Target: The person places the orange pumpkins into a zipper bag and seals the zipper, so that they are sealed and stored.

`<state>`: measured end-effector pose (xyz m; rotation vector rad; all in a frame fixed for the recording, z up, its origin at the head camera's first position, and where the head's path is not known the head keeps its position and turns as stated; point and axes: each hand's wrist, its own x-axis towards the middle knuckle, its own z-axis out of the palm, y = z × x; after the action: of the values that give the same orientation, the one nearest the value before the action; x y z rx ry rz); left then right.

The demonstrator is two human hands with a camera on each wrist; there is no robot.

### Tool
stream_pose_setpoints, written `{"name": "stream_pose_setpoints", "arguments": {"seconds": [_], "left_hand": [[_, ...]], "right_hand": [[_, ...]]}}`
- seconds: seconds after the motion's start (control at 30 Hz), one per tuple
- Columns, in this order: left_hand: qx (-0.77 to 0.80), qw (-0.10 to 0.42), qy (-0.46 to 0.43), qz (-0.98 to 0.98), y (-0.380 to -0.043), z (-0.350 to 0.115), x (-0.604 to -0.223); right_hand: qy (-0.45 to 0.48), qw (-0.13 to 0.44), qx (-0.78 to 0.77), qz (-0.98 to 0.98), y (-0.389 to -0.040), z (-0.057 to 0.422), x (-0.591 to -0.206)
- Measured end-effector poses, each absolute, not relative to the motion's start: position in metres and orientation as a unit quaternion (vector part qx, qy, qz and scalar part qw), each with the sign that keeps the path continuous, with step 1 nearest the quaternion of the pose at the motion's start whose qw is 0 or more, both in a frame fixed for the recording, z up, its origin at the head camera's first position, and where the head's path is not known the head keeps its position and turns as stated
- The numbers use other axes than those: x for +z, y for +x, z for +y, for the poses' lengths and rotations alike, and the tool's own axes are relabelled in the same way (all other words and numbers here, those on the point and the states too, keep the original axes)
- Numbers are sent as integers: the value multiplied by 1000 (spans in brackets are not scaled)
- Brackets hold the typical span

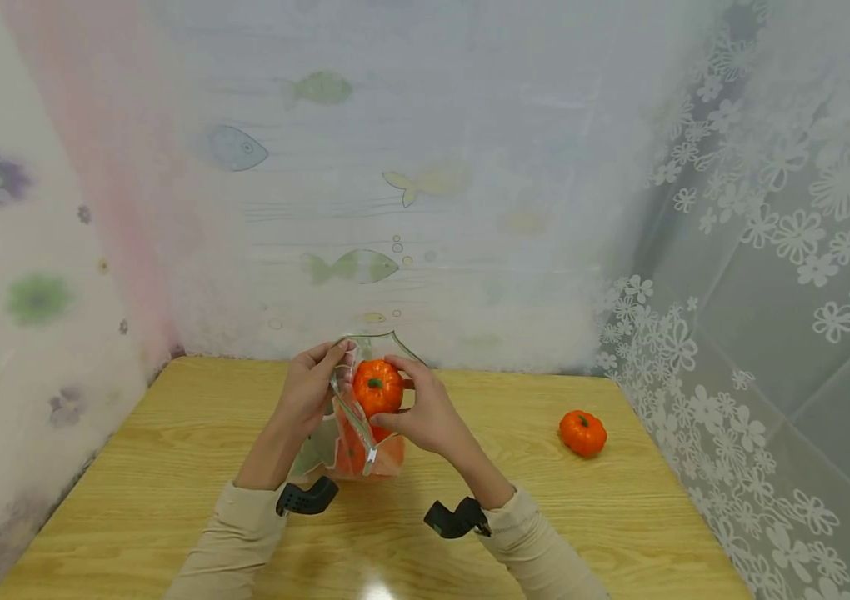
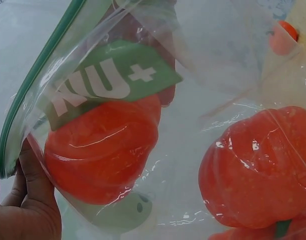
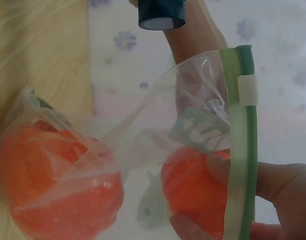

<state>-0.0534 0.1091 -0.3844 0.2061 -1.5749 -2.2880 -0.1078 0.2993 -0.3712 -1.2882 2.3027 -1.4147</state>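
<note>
A clear zip bag [image 1: 320,442] with a green closure stands on the table, its mouth spread. My left hand [image 1: 308,387] pinches the bag's rim on the left. In my right hand [image 1: 428,408] is a small orange toy pumpkin [image 1: 376,390] with a green stem, gripped between thumb and fingers at the bag's mouth. In the right wrist view this pumpkin [image 3: 195,185] and my fingertips [image 3: 218,167] show through the plastic, inside the mouth. Lower in the bag lies more orange pumpkin [image 2: 258,165], seen through the film; the exact number is unclear.
Another orange pumpkin [image 1: 582,433] sits on the right side of the wooden table [image 1: 537,508]. Pale printed curtains with fish [image 1: 372,267] and flowers hang behind and along both sides. A white slider [image 3: 248,90] sits on the bag's closure.
</note>
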Motion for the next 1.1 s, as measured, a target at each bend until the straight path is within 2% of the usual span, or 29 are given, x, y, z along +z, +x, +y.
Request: {"name": "stream_pose_setpoints", "arguments": {"seconds": [0.57, 0.93, 1.1], "left_hand": [[-807, 182, 67, -557, -53, 107, -386], [-804, 184, 74, -561, -60, 99, -382], [-805, 182, 69, -561, -63, 95, -381]], "right_hand": [[-442, 61, -458, 769, -107, 293, -372], [-418, 35, -446, 791, -108, 281, -374], [-420, 50, -470, 775, -109, 280, -374]]}}
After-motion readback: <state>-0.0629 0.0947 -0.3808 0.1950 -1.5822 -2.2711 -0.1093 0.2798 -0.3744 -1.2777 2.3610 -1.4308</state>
